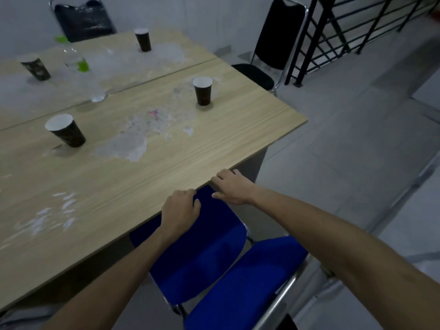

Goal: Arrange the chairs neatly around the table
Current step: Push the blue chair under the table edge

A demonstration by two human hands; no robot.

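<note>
**Both hands at the front of a blue chair tucked under the table edge**

In the lower middle of the frame stands a blue chair point(204, 253) with a padded seat and a padded backrest on a chrome frame. The front of its seat reaches under the near edge of the wooden table point(147, 177), and its backrest lies at the bottom of the frame, closest to the camera.

The left hand point(179, 210) rests palm down on the front part of the blue seat, fingers curled loosely, right beside the table edge. The right hand point(232, 186) lies flat with its fingers spread, their tips at the table edge just above the seat's front corner; it grips nothing that can be seen. Both bare forearms reach in from the bottom of the frame.

On the table stand four dark paper cups: one point(65, 131) at centre left, one point(202, 91) at upper centre, one point(143, 39) near the far edge, and one point(35, 67) at upper left. A clear plastic bottle point(81, 70) with a green cap and label stands between the far cups. Pale worn patches mark the table surface.

A black chair point(273, 44) stands at the table's right end in the upper right of the frame, its seat partly under the table. Another dark chair point(83, 19) sits beyond the far edge at upper left. A black metal railing point(352, 29) crosses the upper right corner above the grey tiled floor point(357, 151).
</note>
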